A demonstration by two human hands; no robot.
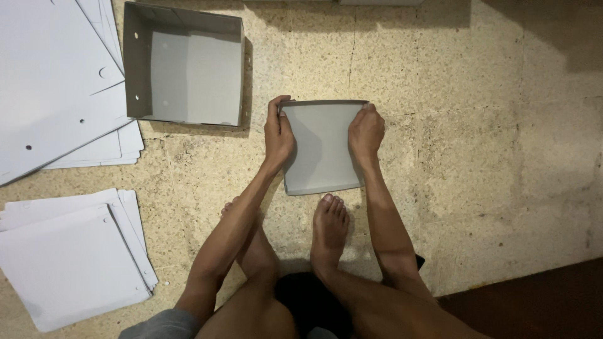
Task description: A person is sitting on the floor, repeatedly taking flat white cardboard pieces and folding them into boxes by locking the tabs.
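From my remote seat, looking straight down at a speckled stone floor [477, 157]: at far left, a fanned stack of flat grey card sheets with punched holes [56, 94] lies at the top, and a second, smaller pile of flat sheets [69, 263] sits below it, well apart from the hands. Just right of the upper stack stands a finished open grey box [185, 66], upright, its inside bare. At centre, I see my left hand [278, 133] closed around the left edge of a grey cardboard piece [321, 147], fingers curled over the raised side wall and thumb inside. The piece rests on the floor between both hands, its far wall folded up; whether the near wall is also raised I cannot tell from this angle. My right hand [366, 130] grips the right edge the same way, knuckles up, pressing the side inward. Below the card, one bare foot [330, 226] points toward its near edge, almost touching it, with the other foot [242, 229] tucked behind the left forearm.
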